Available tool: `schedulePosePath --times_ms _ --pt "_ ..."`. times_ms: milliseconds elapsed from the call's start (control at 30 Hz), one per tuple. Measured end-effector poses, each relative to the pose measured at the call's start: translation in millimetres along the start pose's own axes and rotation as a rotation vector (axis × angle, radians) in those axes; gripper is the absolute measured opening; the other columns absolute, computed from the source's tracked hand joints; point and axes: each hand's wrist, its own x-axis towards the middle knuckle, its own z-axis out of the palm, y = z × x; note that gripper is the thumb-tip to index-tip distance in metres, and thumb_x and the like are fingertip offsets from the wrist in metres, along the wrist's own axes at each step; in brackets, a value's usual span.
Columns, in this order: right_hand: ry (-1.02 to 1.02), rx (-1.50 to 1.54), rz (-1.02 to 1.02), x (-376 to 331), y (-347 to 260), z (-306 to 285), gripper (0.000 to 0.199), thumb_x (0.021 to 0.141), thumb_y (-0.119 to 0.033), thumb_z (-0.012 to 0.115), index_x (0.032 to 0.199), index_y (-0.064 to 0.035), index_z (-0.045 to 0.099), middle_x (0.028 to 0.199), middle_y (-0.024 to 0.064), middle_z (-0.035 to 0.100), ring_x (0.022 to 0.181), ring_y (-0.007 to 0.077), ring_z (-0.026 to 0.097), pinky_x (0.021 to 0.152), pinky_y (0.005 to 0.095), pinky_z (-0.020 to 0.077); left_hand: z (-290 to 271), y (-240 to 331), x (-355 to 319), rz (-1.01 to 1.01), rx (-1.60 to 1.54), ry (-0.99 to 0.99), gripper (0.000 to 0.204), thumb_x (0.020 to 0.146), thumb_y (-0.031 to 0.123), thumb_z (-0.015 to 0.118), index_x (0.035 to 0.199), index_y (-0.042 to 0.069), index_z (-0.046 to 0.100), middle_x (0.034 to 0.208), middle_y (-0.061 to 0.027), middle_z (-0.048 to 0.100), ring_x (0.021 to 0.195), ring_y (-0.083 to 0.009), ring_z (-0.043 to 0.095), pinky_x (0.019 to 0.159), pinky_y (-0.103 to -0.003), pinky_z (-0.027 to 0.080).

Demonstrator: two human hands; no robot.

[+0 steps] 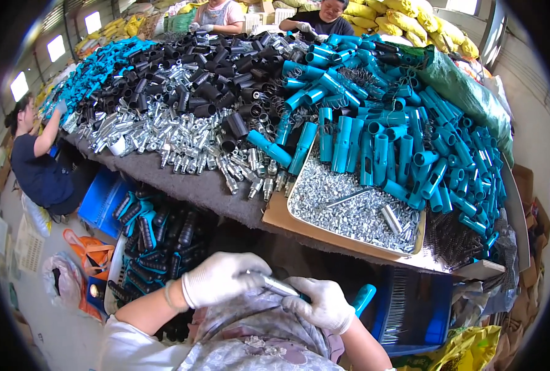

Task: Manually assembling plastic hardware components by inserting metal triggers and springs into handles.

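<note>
Tbl [179,187] w/ teal tubes [405,152], metal pcs [157,128].

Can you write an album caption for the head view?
Gloved left hand and right hand hold a silvery metal part before a table heaped with teal tubes, black cylinders and metal fittings.

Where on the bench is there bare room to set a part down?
The grey cloth strip along the near edge, bordered behind by silver fittings and at its right by cardboard. It is crowded farther back with black sleeves, and rightward with heaped teal tubes.
</note>
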Motion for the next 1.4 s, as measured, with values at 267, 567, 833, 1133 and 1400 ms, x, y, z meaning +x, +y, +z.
schedulePosePath --times_ms 267,567,833,1133,1400 --pt "-0.008 -0.045 -0.001 3.4 1.6 2.9 0.041 0.089 -0.038 0.069 0.116 -0.0065 0.068 0.089 0.0176 0.07 0.081 0.038 0.068 0.071 0.0429 0.0553 -3.1 -5.1 5.5 0.09 -0.051 0.084 0.025 0.092 0.022 0.069 0.107 0.003 0.069 0.095 -0.0121 0.068 0.085 -0.0211 0.069 0.077 -0.035 0.055" --pt "-0.024 -0.148 -0.02 3.6 0.9 5.0 0.044 0.09 -0.041 0.068 0.117 -0.0071 0.067 0.087 0.0166 0.07 0.078 0.0374 0.068 0.067 0.0436 0.0546 3.4 -13.9 -6.2 -0.007 -0.015 0.038 0.025 0.083 0.016 0.07 0.106 0.005 0.069 0.105 -0.013 0.067 0.095 -0.0294 0.067 0.079 -0.037 0.055" --pt "-0.008 -0.185 -0.028 2.5 3.5 5.2 0.044 0.089 -0.041 0.069 0.118 -0.0074 0.067 0.086 0.0161 0.069 0.078 0.0378 0.068 0.068 0.0441 0.0548 11.9 -13.9 -7.5 0.068 0.168 0.113 0.02 0.081 0.017 0.073 0.099 0.009 0.072 0.105 -0.0096 0.068 0.091 -0.0291 0.066 0.08 -0.04 0.054" --pt "0.0 0.027 -0.065 -3.3 14.7 6.3 0.044 0.086 -0.037 0.072 0.114 -0.0033 0.066 0.091 0.0184 0.069 0.081 0.0393 0.068 0.07 0.0425 0.0549 13.0 -9.9 -6.6 0.321 0.253 0.186 0.057 0.076 0.028 0.083 0.124 0.006 0.062 0.113 -0.013 0.066 0.101 -0.0309 0.067 0.09 -0.041 0.054" --pt "0.947 1.711 -0.053 -3.4 1.2 -1.5 0.027 0.102 -0.041 0.055 0.1 -0.0143 0.053 0.08 0.0005 0.055 0.076 0.0166 0.057 0.083 0.0407 0.0484 14.6 -43.5 -17.6 0.536 0.312 0.039 0.066 0.071 0.024 0.084 0.129 0.005 0.06 0.103 -0.0157 0.069 0.09 -0.0313 0.068 0.077 -0.04 0.055"
